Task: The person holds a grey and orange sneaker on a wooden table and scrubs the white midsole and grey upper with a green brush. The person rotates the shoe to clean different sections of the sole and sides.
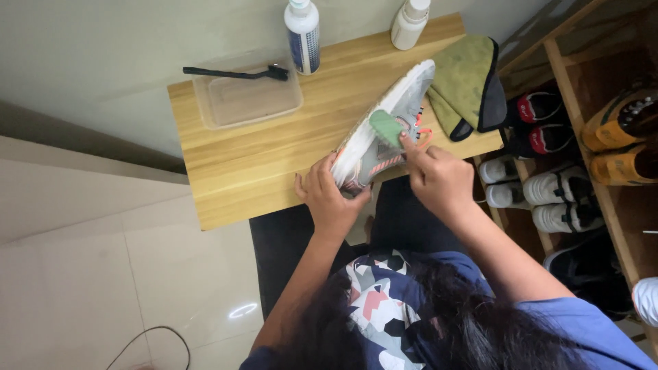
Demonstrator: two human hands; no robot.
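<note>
A grey sneaker (pixel 404 103) with a white sole and orange-pink accents is tilted on its side over the front edge of a small wooden table (pixel 260 157). My left hand (pixel 329 195) grips its heel end from below. My right hand (pixel 435 175) presses a small green pad-like thing (pixel 387 127) against the shoe's side with the fingertips.
On the table stand a clear plastic tub (pixel 243 103) with a black brush (pixel 236 71) laid across it, two white bottles (pixel 303 34) (pixel 410 22), and a folded green cloth (pixel 469 82). A wooden shoe rack (pixel 589 103) with several shoes stands to the right. A cable (pixel 154 336) lies on the tiled floor.
</note>
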